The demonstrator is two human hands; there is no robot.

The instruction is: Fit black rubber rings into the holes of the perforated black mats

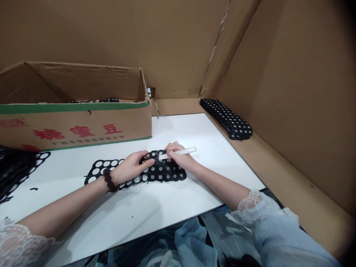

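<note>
A black strip with rows of round holes (pixel 164 172) lies flat on the white board. Its left part shows large open holes, while the right part has smaller pale dots. My left hand (pixel 132 167) rests on the middle of the strip, its thumb and fingers apart and pressing on it. A white pen-like tool (pixel 185 151) is pinched in my right hand (pixel 178 155), its tip touching the strip's upper edge between my two hands.
A cardboard box with red lettering (pixel 83 126) stands at the back left, black pieces inside. Dark perforated material (pixel 16 167) is heaped at the left. A dotted black bundle (pixel 228 119) lies beyond the right edge of the white board (pixel 183 128). Cardboard walls enclose the back and right.
</note>
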